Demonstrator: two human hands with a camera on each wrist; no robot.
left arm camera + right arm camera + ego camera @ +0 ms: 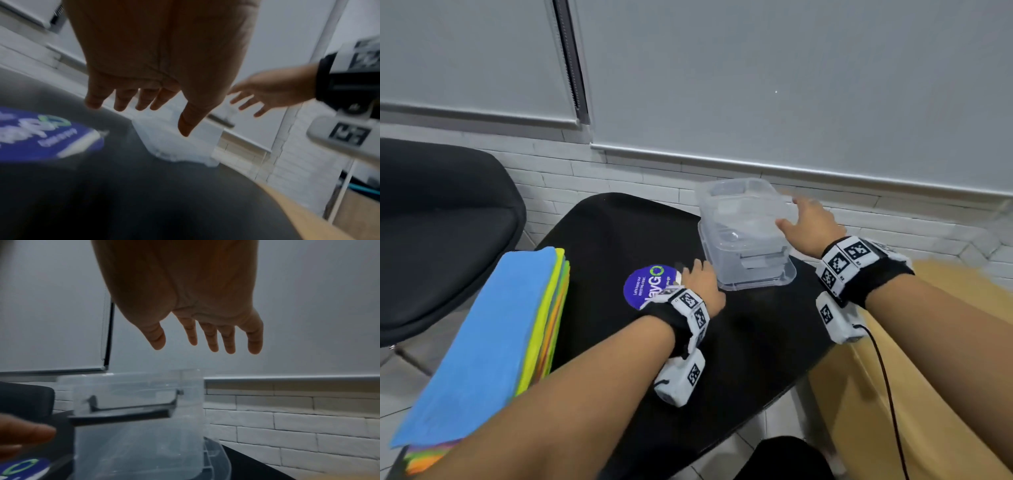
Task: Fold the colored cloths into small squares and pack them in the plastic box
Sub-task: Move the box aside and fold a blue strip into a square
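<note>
A clear plastic box [746, 236] stands at the far side of the black table [599, 240], with what looks like its lid lying under it. A stack of colored cloths [493, 339], blue on top, lies flat at the table's left edge. My left hand [702, 281] hovers by the box's near left corner, fingers straight and empty [144, 100]. My right hand [804, 222] is spread just above the box's right rim, holding nothing [205, 339]. The box [135, 426] sits below that palm.
A round purple sticker [645, 286] lies on the table under my left hand. A black chair [438, 233] stands to the left. A white brick wall [619, 174] and window blinds rise behind the table. A tan surface [941, 359] is on the right.
</note>
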